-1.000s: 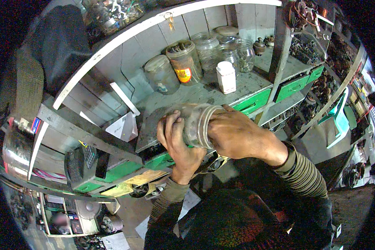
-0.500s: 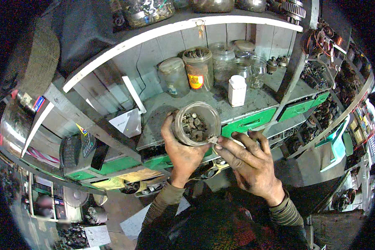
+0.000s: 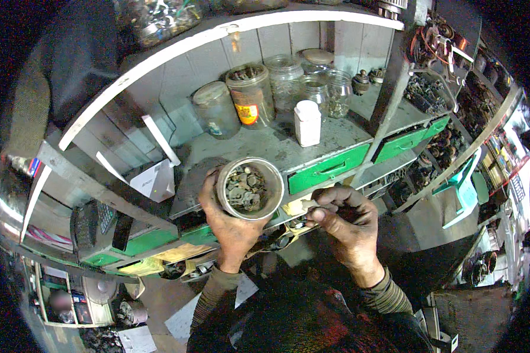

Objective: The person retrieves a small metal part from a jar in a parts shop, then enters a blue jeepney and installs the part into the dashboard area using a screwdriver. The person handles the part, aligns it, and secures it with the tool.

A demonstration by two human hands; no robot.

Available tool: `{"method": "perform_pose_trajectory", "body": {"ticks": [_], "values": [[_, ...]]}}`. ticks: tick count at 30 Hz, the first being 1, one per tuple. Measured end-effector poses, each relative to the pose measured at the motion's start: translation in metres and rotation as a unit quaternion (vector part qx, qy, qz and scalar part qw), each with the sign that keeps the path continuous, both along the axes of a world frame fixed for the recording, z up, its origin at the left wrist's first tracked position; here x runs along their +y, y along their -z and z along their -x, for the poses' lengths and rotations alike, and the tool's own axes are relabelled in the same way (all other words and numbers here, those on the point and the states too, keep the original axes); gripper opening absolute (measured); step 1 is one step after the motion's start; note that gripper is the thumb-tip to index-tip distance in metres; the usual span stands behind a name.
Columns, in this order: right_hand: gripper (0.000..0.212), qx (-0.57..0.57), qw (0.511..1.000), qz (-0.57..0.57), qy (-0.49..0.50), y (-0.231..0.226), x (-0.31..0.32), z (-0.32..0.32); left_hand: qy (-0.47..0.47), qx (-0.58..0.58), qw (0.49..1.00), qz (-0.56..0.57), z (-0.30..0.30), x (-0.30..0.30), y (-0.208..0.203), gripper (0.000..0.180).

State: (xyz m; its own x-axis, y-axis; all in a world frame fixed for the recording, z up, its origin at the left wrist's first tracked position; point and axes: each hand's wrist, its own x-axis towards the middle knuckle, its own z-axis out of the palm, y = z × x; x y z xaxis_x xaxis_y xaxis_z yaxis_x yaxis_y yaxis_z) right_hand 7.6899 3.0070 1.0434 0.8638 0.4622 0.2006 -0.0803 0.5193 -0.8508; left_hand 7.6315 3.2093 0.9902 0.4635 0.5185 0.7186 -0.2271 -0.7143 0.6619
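Observation:
My left hand (image 3: 232,232) is wrapped round a clear, dirty jar (image 3: 280,191) without a lid. Its mouth faces me, and small dark metal parts (image 3: 246,191) fill the inside. To the right of the jar, apart from it, my right hand (image 3: 353,229) is closed in a pinch, thumb against the fingertips. A small pale piece (image 3: 308,205) shows at those fingertips, too small to tell its kind. Beyond both hands, a white plastic bottle (image 3: 307,125) stands upright on the grey bench (image 3: 265,152).
Behind the bottle stand several jars, among them a hardware-filled one with an orange label (image 3: 249,97). Green drawers (image 3: 330,167) run under the bench top. A wooden post (image 3: 388,97) rises at the right, and a white-edged shelf (image 3: 218,32) crosses above. A light green chair (image 3: 465,194) stands farther right.
My right hand has drawn away from the jar's rim and turned, its fingers now curled into a pinch. The whole view has shifted, so the bench things appear farther left.

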Motion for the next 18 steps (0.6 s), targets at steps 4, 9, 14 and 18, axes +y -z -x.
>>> {"method": "perform_pose_trajectory", "body": {"ticks": [4,9,14,18], "values": [[0.023,-0.132,0.983,0.109,0.066,-0.004,0.000,0.003,0.021,-0.009,1.000,0.000,-0.002,-0.001,-0.002,0.110],[0.024,-0.146,0.981,0.102,0.074,-0.003,0.005,0.006,0.029,-0.005,0.999,0.017,-0.001,-0.003,-0.001,0.110],[0.016,-0.144,0.981,0.102,0.077,-0.001,0.004,0.003,-0.010,0.000,1.000,-0.028,0.003,0.000,0.001,0.110],[0.013,-0.242,0.958,0.108,0.113,-0.001,-0.001,-0.007,0.031,-0.020,0.999,0.003,0.006,0.006,0.005,0.114]]}}
